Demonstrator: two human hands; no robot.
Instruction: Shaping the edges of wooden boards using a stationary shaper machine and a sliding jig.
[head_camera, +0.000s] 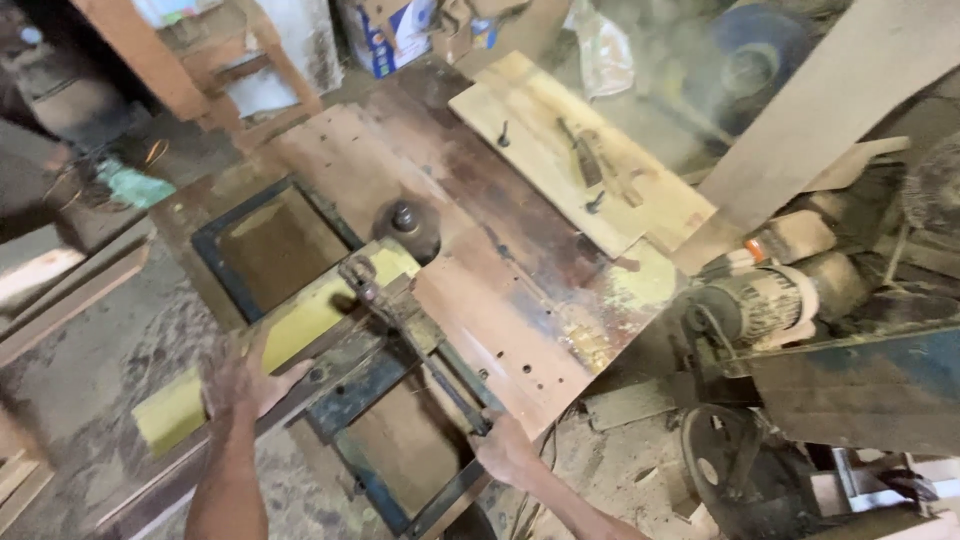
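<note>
My left hand (245, 380) rests with fingers spread on a long yellowish wooden plank (290, 335) that lies across the woodworking machine table (470, 210). My right hand (505, 445) grips the near end of a dark metal clamp bar (420, 345) that runs along the sliding frame beside the plank. A round spindle cutter head (405, 222) stands up from the table just beyond the plank's far end.
A pale wooden fence board (575, 165) with bolts lies at the table's far side. An electric motor (750, 305) and a belt wheel (715, 465) sit at the right. Planks and cardboard boxes (390, 35) stand behind; sawdust covers the floor.
</note>
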